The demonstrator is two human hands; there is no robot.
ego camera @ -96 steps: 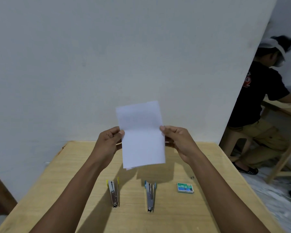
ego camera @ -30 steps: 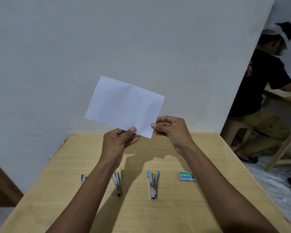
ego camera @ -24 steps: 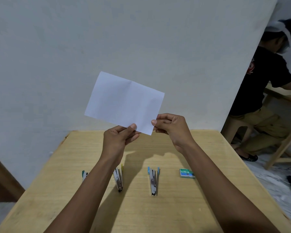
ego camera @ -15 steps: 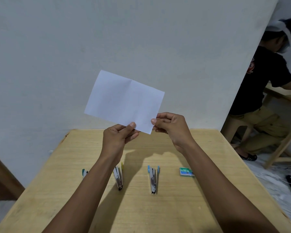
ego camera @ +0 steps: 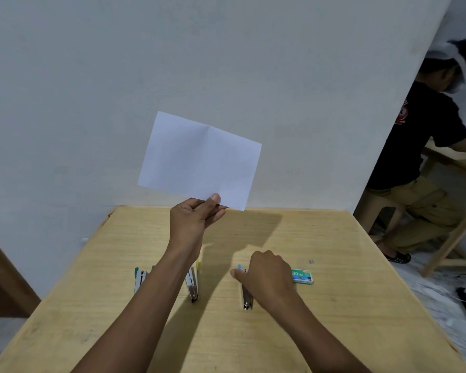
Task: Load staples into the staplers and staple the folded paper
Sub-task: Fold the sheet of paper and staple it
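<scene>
A white folded paper, rectangular with a faint crease down its middle, is held tilted in the air above the far edge of the wooden table, its lower edge pinched between the thumb and fingers of the left hand. The right hand is laid over the blue-tipped stapler on the table, fingers curled downward; whether it is gripped cannot be told. A yellow-tipped stapler and a staple box lie alongside.

Seated person in black shirt at right, pale wall, wooden table.
</scene>
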